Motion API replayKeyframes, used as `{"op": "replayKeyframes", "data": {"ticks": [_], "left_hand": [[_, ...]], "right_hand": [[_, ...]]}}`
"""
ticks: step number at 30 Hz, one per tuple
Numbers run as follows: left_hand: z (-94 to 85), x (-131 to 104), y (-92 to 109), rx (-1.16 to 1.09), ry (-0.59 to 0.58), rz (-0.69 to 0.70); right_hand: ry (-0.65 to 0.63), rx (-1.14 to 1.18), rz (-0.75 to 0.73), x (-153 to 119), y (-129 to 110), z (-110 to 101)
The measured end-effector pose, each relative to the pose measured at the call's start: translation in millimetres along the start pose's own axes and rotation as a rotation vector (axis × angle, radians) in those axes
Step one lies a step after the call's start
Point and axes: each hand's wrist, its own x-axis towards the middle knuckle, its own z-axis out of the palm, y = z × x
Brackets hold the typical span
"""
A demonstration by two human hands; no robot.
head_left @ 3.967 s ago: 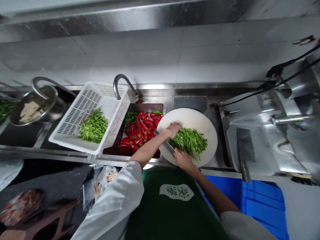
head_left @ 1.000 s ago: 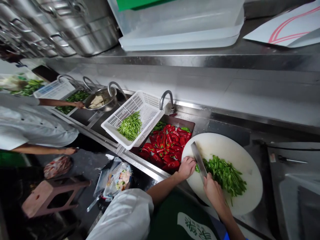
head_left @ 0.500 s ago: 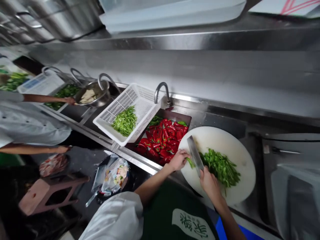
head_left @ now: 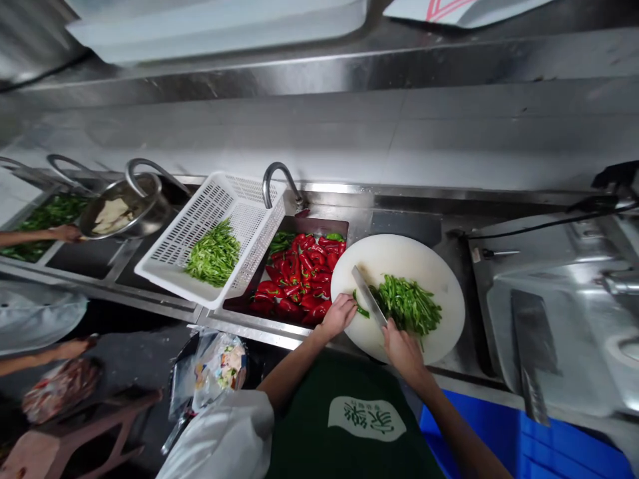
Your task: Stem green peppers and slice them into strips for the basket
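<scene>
A round white cutting board point(head_left: 394, 251) lies over the counter, with a heap of sliced green peppers point(head_left: 409, 305) on its right half. My right hand point(head_left: 403, 352) is closed around the handle of a cleaver point(head_left: 368, 297), whose blade slants across the board, left of the heap. At the board's left edge my left hand point(head_left: 340, 314) pinches a green pepper point(head_left: 360, 305) close beside the blade. Part of the pepper is hidden by my fingers.
Red peppers point(head_left: 305, 266) fill a sink left of the board. A white basket point(head_left: 167, 283) holds more green slices. Another person's hand point(head_left: 67, 233) touches a metal bowl point(head_left: 154, 216). A bin point(head_left: 219, 362) and a stool point(head_left: 90, 432) stand below left; a second cleaver point(head_left: 534, 346) lies at right.
The view has swung right, so the sink area on the right shows more. Both hands remain at the board, still on the cleaver and the green pepper.
</scene>
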Motion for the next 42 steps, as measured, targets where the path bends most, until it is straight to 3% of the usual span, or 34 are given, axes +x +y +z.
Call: {"op": "replayKeyframes", "data": {"ticks": [5,9,15,20,42], "left_hand": [[8.8,2.8,2.7,0.039,-0.020,-0.024],[15.4,-0.2,3.4,0.048,0.004,-0.049],[20.1,-5.7,1.5,-0.009,0.074,-0.040],[24.9,-7.4,-0.4,-0.022,0.100,-0.045],[28.9,-13.0,-6.3,-0.034,0.147,-0.044]], "right_hand": [[-0.014,-0.058,-0.001,-7.9,-0.5,-4.5],[-0.031,-0.114,-0.087,-14.1,-4.2,0.2],[-0.046,-0.129,-0.113,6.1,-20.2,-3.1],[-0.012,-0.109,-0.140,7.9,-16.3,-7.7],[-0.014,-0.009,-0.143,12.8,-22.8,-12.5]]}}
